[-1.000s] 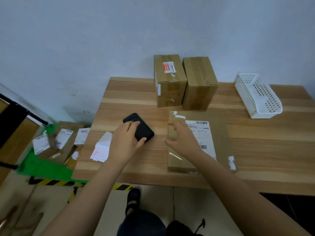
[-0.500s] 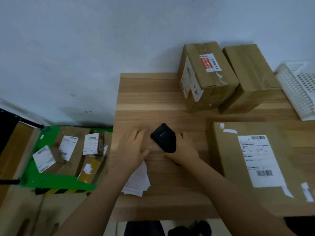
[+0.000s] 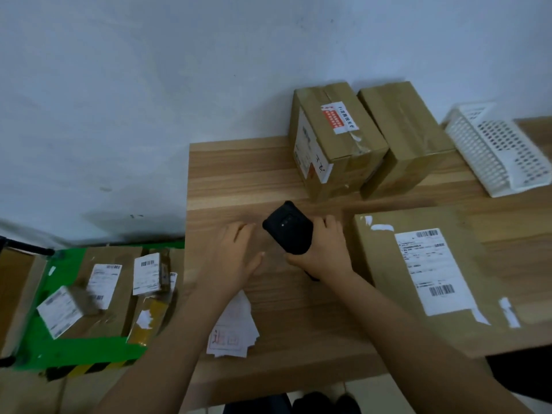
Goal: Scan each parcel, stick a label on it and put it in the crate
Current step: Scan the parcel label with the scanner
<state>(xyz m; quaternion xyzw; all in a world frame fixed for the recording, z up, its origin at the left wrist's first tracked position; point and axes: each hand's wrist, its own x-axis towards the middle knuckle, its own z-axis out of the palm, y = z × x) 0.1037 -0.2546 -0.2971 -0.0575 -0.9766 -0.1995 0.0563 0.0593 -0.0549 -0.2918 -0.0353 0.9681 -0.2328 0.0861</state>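
Right hand [image 3: 324,252]: fingers curled round the lower end of a black handheld scanner [image 3: 288,228], which is raised off the wood with its back to the camera. Left hand [image 3: 236,258]: palm down and flat on the tabletop [image 3: 239,174], fingers straight, holding nothing, fingertips just beside the scanner.

Tabletop: pale banded wood, its back edge against a plain blue-grey wall [image 3: 149,85]. A loose stack of paper labels [image 3: 233,336] lies near the front left corner, partly covered by the left forearm. A large flat parcel [image 3: 490,264] lies along the right side, just beside the right hand, a white shipping label [image 3: 427,270] with barcodes facing up. Two taped cardboard boxes stand side by side at the back edge: the left box [image 3: 337,144] carries a red-and-white sticker, the right box [image 3: 406,135] is plain. A white perforated basket [image 3: 495,150] sits at the back right.

Floor, left of the tabletop: a green crate [image 3: 74,351] holds several labelled parcels [image 3: 104,294]; a black-and-yellow striped strip runs along its near edge.
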